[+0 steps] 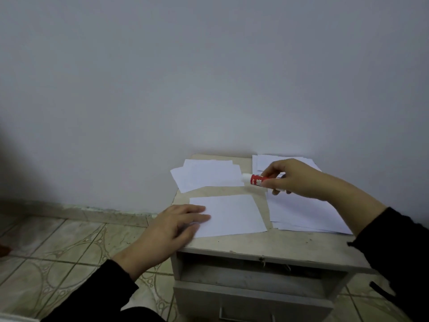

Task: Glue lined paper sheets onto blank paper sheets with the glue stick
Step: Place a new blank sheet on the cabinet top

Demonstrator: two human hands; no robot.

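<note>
A single white sheet (pixel 234 214) lies flat at the front of a small cabinet top (pixel 255 242). My left hand (pixel 171 228) rests palm down on that sheet's left edge, fingers spread. My right hand (pixel 294 177) hovers above the papers and grips a red and white glue stick (pixel 256 181), held sideways with its white tip pointing left. A loose pile of white sheets (pixel 206 174) sits at the back left. Another stack of sheets (pixel 304 212) lies to the right, under my right hand. I cannot tell which sheets are lined.
The cabinet stands against a plain grey wall (pixel 209 77), with an open drawer slot (pixel 250 277) below its top. Patterned floor tiles (pixel 69 247) spread to the left. More sheets (pixel 276 160) lie at the back right corner.
</note>
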